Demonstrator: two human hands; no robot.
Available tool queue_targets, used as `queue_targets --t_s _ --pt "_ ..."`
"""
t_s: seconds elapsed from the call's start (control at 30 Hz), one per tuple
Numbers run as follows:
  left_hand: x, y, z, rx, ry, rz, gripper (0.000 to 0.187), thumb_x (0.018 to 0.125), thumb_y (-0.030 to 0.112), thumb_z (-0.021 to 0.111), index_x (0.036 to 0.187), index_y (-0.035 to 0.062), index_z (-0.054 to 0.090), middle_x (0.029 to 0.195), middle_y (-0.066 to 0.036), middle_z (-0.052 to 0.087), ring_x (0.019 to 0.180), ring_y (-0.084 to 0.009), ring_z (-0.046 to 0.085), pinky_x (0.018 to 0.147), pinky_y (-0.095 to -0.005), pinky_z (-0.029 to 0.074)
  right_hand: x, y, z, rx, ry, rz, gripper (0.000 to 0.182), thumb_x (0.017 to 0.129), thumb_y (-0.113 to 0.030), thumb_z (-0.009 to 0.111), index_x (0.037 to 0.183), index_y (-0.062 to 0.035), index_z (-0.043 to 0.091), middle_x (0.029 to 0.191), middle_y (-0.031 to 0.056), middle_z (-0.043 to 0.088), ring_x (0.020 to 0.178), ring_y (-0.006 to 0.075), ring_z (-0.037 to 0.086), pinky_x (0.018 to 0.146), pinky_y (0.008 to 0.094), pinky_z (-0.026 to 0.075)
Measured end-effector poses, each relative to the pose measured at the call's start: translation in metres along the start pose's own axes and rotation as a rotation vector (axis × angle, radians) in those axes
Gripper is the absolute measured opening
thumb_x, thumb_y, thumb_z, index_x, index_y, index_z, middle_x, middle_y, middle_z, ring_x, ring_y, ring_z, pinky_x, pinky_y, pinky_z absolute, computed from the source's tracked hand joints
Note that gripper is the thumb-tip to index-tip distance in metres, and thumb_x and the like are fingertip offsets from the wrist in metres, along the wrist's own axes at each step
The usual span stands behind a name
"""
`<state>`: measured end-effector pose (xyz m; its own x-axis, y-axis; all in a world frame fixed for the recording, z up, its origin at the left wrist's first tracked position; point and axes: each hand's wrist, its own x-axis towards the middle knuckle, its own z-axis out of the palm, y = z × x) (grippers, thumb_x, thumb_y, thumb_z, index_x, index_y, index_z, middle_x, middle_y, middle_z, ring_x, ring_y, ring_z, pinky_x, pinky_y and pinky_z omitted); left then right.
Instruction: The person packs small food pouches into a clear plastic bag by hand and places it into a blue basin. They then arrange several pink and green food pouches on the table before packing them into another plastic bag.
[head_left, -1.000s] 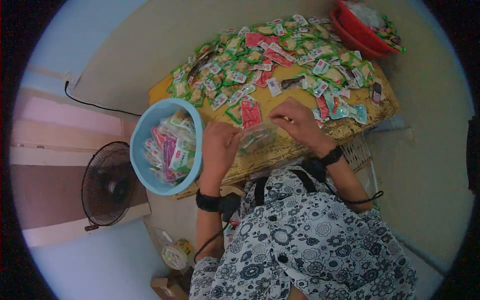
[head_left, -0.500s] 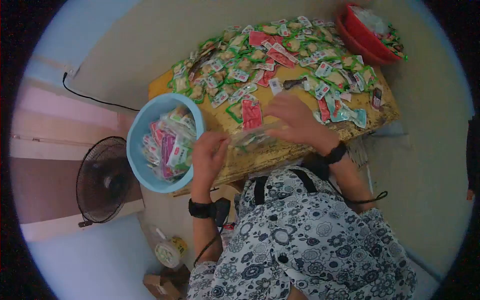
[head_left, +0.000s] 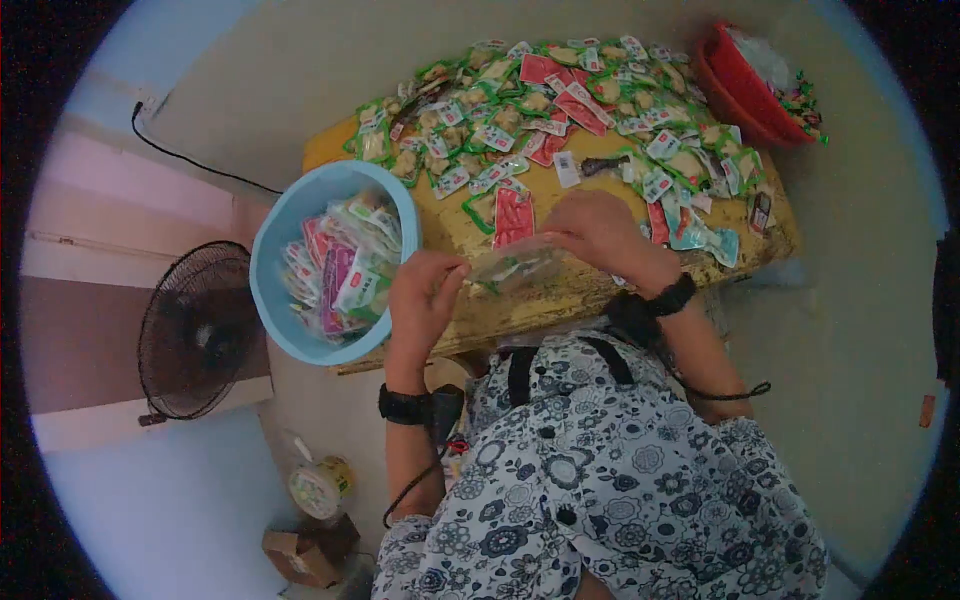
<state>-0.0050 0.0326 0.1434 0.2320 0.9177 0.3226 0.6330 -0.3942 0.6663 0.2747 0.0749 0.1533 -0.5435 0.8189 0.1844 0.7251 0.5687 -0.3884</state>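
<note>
The worn yellow table (head_left: 447,225) has a light-blue round plastic basin (head_left: 268,290) at its left end, filled with flat multicoloured plastic packets (head_left: 345,275), and a red round plastic basin (head_left: 728,80) at its far right corner, holding clear plastic (head_left: 765,58). Above the near edge, my left grip (head_left: 420,300) and right grip (head_left: 605,240) pinch opposite ends of a clear flat plastic bag (head_left: 515,265); whether the green showing through lies inside, I cannot tell.

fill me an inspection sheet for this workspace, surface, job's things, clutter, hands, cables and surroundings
surface: yellow table, scuffed along its near edge
job's things: clear plastic bag held between both hands; contents unclear
clutter: packets heaped at the back; more inside blue basin; red basin at far right
hands: left hand and right hand grip opposite ends of the bag
cables: black cord along the wall
surroundings: fan at left; cardboard box on the floor
</note>
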Motion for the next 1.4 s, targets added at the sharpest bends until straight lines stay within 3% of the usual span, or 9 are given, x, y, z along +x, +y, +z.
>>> queue_targets --t_s 0.07,0.37,0.47,0.57,0.77,1.07,1.17,1.27,1.4 --pt "0.0 0.003 0.002 -0.05 0.02 -0.017 0.009 0.081 0.01 0.07 0.087 0.0041 0.067 0.082 -0.013 0.062 0.081 -0.0328 0.06 0.072 -0.04 0.047 -0.015 0.012 0.002 0.045 0.046 0.065 0.021 0.084 -0.028 0.067 0.091 -0.0091 0.072 0.091 0.0076 0.069 0.088 0.0264 0.063 0.076 0.038 0.049" --pt "-0.005 -0.018 0.012 -0.328 -0.073 -0.246 0.012 0.085 0.011 0.069 0.091 0.0007 0.067 0.087 -0.008 0.067 0.083 -0.0163 0.062 0.076 -0.0296 0.048 -0.029 0.019 0.021 0.467 0.152 0.212 0.017 0.089 -0.017 0.065 0.097 -0.0024 0.07 0.093 0.0109 0.07 0.088 0.0238 0.065 0.079 0.0329 0.05" --pt "-0.005 -0.007 0.005 -0.303 -0.065 -0.241 0.013 0.086 0.011 0.069 0.092 -0.0003 0.067 0.088 -0.008 0.067 0.084 -0.0166 0.062 0.077 -0.0299 0.048 -0.032 0.017 0.015 0.426 0.218 0.184 0.024 0.089 -0.028 0.062 0.095 -0.0053 0.07 0.092 0.0133 0.069 0.089 0.0317 0.066 0.079 0.039 0.051" --pt "-0.006 -0.011 0.008 -0.349 -0.063 -0.223 0.012 0.086 0.01 0.068 0.091 -0.0004 0.067 0.088 -0.009 0.067 0.084 -0.0171 0.062 0.077 -0.0297 0.048 -0.031 0.017 0.01 0.453 0.178 0.212 0.018 0.09 -0.015 0.064 0.099 -0.0004 0.069 0.092 0.0103 0.069 0.087 0.0216 0.065 0.078 0.0318 0.05" --pt "-0.012 -0.015 0.013 -0.331 -0.031 -0.257 0.014 0.086 0.016 0.07 0.091 0.0038 0.069 0.083 -0.002 0.066 0.08 -0.0104 0.06 0.073 -0.0254 0.047 -0.039 0.018 0.018 0.508 0.207 0.203 0.018 0.09 -0.014 0.063 0.1 -0.0002 0.069 0.094 0.0102 0.069 0.088 0.0199 0.065 0.079 0.0312 0.05" --pt "-0.026 -0.063 0.071 -0.699 -0.192 -0.442 0.061 0.076 0.015 0.078 0.13 0.0018 0.054 0.118 -0.009 0.063 0.108 -0.0171 0.059 0.091 -0.0321 0.047 -0.04 0.01 0.021 0.62 0.189 0.244 0.017 0.093 -0.013 0.061 0.102 0.0008 0.067 0.097 0.0081 0.068 0.091 0.0167 0.063 0.08 0.0289 0.049" --pt "-0.025 -0.079 0.091 -0.674 -0.235 -0.308 0.061 0.075 0.014 0.079 0.129 0.0011 0.054 0.118 -0.011 0.063 0.113 -0.0191 0.057 0.094 -0.033 0.045 -0.039 0.014 0.025 0.618 0.195 0.213 0.016 0.093 -0.012 0.06 0.101 0.0009 0.066 0.095 0.0077 0.067 0.091 0.0164 0.063 0.08 0.0288 0.049" --pt "-0.016 -0.066 0.09 -0.562 -0.315 -0.289 0.058 0.077 0.011 0.076 0.129 -0.0001 0.054 0.123 -0.009 0.062 0.115 -0.0205 0.058 0.101 -0.0363 0.045 -0.037 0.01 0.022 0.643 0.179 0.229 0.015 0.093 -0.011 0.06 0.1 0.001 0.066 0.095 0.0077 0.067 0.091 0.016 0.062 0.081 0.0288 0.049" --pt "-0.017 -0.058 0.092 -0.644 -0.276 -0.336 0.057 0.076 0.012 0.077 0.127 -0.0012 0.054 0.122 -0.011 0.063 0.113 -0.0203 0.058 0.099 -0.0352 0.045 -0.037 0.005 0.016 0.636 0.155 0.24 0.015 0.093 -0.01 0.059 0.1 0.0014 0.066 0.096 0.0076 0.067 0.092 0.0155 0.062 0.083 0.0285 0.048"
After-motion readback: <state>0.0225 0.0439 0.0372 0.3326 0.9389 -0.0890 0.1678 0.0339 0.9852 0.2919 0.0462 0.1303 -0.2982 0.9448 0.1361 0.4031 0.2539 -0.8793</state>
